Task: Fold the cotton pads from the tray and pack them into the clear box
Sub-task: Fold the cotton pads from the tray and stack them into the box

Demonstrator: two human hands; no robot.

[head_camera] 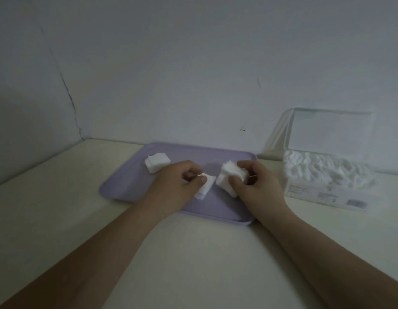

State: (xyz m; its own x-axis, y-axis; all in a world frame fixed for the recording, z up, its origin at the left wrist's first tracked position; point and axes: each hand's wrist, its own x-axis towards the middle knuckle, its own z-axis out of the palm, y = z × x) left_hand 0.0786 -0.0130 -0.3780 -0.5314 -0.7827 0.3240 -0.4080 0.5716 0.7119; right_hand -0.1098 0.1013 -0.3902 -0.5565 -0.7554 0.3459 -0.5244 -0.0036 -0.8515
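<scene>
Head view, looking down over two bare forearms that come in from the bottom corners across a pale table (193,264). Both hands are over the near half of a lilac tray (126,186) that sits flat on the table, a bit left of centre.

The left hand (178,182) has its fingers curled and pinches a single cotton pad (205,186) between thumb and fingertips. The pad's lower end droops toward the tray floor, can't tell if it actually touches. Just beside it, the right hand (258,186) grips a small stack of pads (229,176), thumb on the near face and fingers wrapped round the far side. The pad and the stack are close, with a thin gap between them.

Further back, in the tray's far left corner, a second little pile of pads (157,163) lies by itself, well apart from both hands.

Off to the right of the tray, the clear box (316,190) stands on the table, stuffed nearly to the brim with white pads, with some small print and a barcode on its front. Its lid (329,130) stands open behind it, up against the wall (193,63). That wall is plain grey-white, with a long crack (66,90) running down on the left.
</scene>
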